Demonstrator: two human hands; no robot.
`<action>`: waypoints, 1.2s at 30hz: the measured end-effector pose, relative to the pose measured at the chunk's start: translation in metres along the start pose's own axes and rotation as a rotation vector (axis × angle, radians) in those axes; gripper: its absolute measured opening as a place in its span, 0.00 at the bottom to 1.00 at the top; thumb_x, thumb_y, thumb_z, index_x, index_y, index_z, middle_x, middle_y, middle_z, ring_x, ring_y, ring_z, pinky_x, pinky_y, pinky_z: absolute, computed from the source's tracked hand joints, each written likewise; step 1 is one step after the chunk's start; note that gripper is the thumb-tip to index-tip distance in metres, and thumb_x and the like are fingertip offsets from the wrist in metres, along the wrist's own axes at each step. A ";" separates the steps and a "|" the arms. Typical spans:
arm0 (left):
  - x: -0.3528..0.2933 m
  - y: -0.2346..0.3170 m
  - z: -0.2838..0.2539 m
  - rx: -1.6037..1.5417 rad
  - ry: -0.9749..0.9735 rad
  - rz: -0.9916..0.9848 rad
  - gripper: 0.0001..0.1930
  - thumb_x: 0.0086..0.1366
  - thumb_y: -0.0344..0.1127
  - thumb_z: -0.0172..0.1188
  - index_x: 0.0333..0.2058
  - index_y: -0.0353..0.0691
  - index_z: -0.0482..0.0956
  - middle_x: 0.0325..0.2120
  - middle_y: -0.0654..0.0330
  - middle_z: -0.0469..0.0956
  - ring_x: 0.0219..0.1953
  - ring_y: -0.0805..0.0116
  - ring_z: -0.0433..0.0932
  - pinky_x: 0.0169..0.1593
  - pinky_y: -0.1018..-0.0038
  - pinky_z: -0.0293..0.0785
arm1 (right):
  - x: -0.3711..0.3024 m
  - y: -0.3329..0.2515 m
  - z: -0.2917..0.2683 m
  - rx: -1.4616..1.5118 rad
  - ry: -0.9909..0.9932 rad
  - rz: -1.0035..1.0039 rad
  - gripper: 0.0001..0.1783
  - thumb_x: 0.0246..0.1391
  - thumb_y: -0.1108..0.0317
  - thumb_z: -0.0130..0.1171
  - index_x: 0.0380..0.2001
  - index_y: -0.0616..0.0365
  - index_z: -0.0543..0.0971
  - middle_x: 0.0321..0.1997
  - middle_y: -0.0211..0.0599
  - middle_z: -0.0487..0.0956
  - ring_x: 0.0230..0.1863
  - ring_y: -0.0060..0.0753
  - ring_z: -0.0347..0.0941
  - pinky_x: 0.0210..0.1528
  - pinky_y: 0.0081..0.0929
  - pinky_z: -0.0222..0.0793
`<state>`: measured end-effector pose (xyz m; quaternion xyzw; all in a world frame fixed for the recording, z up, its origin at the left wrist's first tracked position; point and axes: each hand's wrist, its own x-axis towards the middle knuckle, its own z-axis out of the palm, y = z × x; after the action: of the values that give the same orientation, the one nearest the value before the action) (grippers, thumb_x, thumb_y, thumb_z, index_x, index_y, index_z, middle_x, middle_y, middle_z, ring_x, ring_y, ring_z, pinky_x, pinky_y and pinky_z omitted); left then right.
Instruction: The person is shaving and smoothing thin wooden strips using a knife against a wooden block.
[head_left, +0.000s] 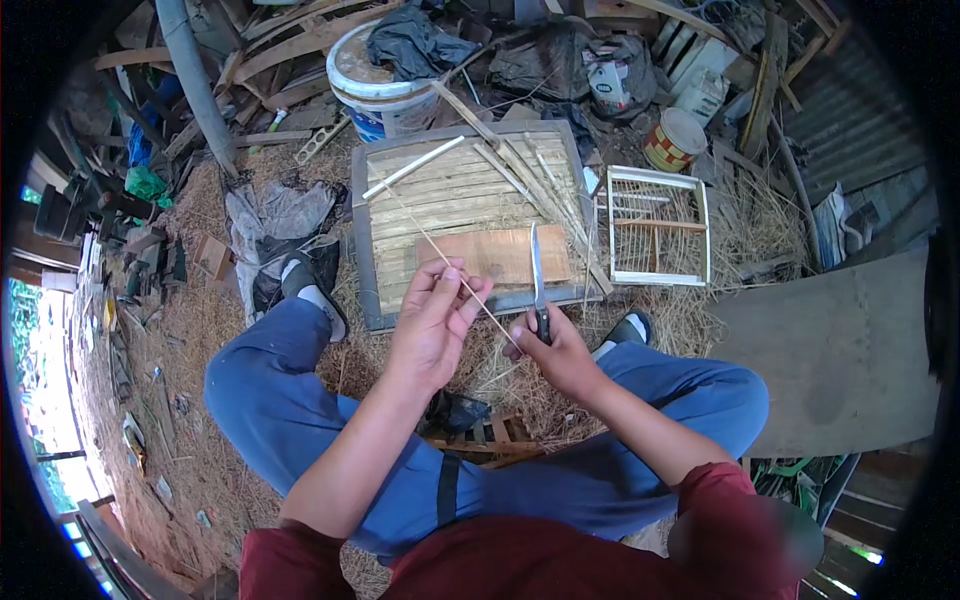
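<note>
You are seated in a rough, open-sided rural craft shed; the ground [200, 330] is bare earth strewn with straw and shavings; scrap timber [290, 40] lies heaped at the back beside a white plastic bucket [380, 95]; a slatted bamboo work board [460, 185] and a small half-built stick cage [658, 225] lie before you; corrugated metal sheeting [860, 120] forms the right wall.

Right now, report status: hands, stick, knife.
Left hand pinching thin bamboo stick. Right hand gripping knife, blade up beside the stick. Nothing between them; slatted wooden tray behind.
</note>
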<state>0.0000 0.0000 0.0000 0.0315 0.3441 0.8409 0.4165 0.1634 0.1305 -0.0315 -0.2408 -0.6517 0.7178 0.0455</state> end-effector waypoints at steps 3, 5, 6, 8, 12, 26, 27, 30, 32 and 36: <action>0.001 -0.004 0.002 0.011 0.016 -0.032 0.07 0.77 0.33 0.58 0.51 0.41 0.75 0.42 0.62 0.78 0.47 0.67 0.81 0.70 0.54 0.74 | -0.007 -0.011 0.000 0.213 -0.029 -0.024 0.12 0.71 0.69 0.60 0.46 0.56 0.66 0.43 0.38 0.80 0.41 0.31 0.81 0.45 0.30 0.76; 0.000 -0.001 0.003 0.008 0.001 -0.058 0.05 0.78 0.32 0.58 0.49 0.41 0.77 0.42 0.64 0.78 0.48 0.68 0.81 0.67 0.59 0.77 | -0.009 -0.019 0.001 0.290 -0.061 -0.019 0.12 0.71 0.70 0.60 0.42 0.54 0.65 0.42 0.38 0.79 0.41 0.31 0.81 0.44 0.30 0.76; -0.001 -0.001 0.005 0.003 0.002 -0.053 0.05 0.78 0.32 0.58 0.49 0.41 0.77 0.42 0.64 0.78 0.48 0.68 0.81 0.67 0.59 0.77 | -0.011 -0.019 -0.001 0.291 -0.069 -0.026 0.14 0.69 0.73 0.60 0.39 0.52 0.63 0.41 0.38 0.79 0.40 0.32 0.82 0.42 0.30 0.76; -0.003 -0.002 0.008 0.017 0.036 -0.079 0.05 0.78 0.32 0.58 0.48 0.40 0.77 0.41 0.63 0.79 0.47 0.68 0.81 0.66 0.59 0.78 | -0.014 -0.015 -0.003 0.290 -0.032 -0.023 0.15 0.67 0.75 0.62 0.39 0.53 0.64 0.37 0.36 0.79 0.38 0.30 0.81 0.40 0.29 0.77; -0.002 0.000 0.003 0.080 0.067 -0.075 0.05 0.77 0.32 0.59 0.47 0.39 0.77 0.41 0.63 0.79 0.48 0.67 0.82 0.67 0.57 0.78 | -0.015 -0.011 -0.010 0.300 0.025 0.034 0.18 0.65 0.79 0.64 0.36 0.53 0.62 0.33 0.35 0.79 0.34 0.28 0.82 0.36 0.27 0.78; 0.014 0.062 -0.033 0.204 0.190 0.219 0.07 0.77 0.35 0.60 0.47 0.40 0.78 0.38 0.63 0.79 0.42 0.70 0.82 0.54 0.68 0.84 | -0.009 -0.023 -0.053 0.143 0.115 0.023 0.17 0.64 0.79 0.64 0.36 0.53 0.64 0.34 0.39 0.81 0.33 0.31 0.82 0.35 0.27 0.78; 0.012 0.060 -0.032 0.200 0.189 0.218 0.07 0.77 0.35 0.60 0.47 0.40 0.78 0.38 0.63 0.79 0.42 0.70 0.82 0.54 0.68 0.84 | -0.009 -0.026 -0.055 0.163 0.131 0.028 0.16 0.64 0.78 0.64 0.37 0.52 0.64 0.35 0.41 0.82 0.33 0.31 0.82 0.35 0.28 0.78; 0.008 0.056 -0.026 0.181 0.194 0.196 0.06 0.76 0.34 0.61 0.47 0.40 0.78 0.38 0.63 0.80 0.41 0.72 0.82 0.52 0.69 0.84 | -0.006 -0.029 -0.063 0.156 0.186 0.015 0.15 0.66 0.77 0.63 0.35 0.52 0.64 0.36 0.43 0.82 0.33 0.31 0.81 0.35 0.28 0.78; 0.005 0.057 -0.021 0.277 0.236 0.135 0.07 0.76 0.34 0.61 0.47 0.40 0.78 0.37 0.63 0.80 0.39 0.72 0.82 0.50 0.71 0.83 | -0.004 -0.026 -0.071 0.160 0.234 -0.012 0.15 0.66 0.76 0.62 0.34 0.51 0.64 0.37 0.43 0.83 0.33 0.31 0.81 0.35 0.29 0.79; 0.002 0.051 -0.035 0.442 0.246 0.110 0.07 0.75 0.34 0.62 0.47 0.40 0.78 0.36 0.63 0.81 0.39 0.73 0.82 0.47 0.73 0.81 | -0.002 -0.034 -0.079 0.083 0.368 -0.028 0.13 0.68 0.71 0.63 0.36 0.52 0.67 0.39 0.37 0.82 0.34 0.26 0.80 0.38 0.27 0.78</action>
<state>-0.0482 -0.0389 0.0037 0.0377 0.5653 0.7642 0.3082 0.1892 0.2067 -0.0014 -0.3568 -0.6056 0.6871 0.1838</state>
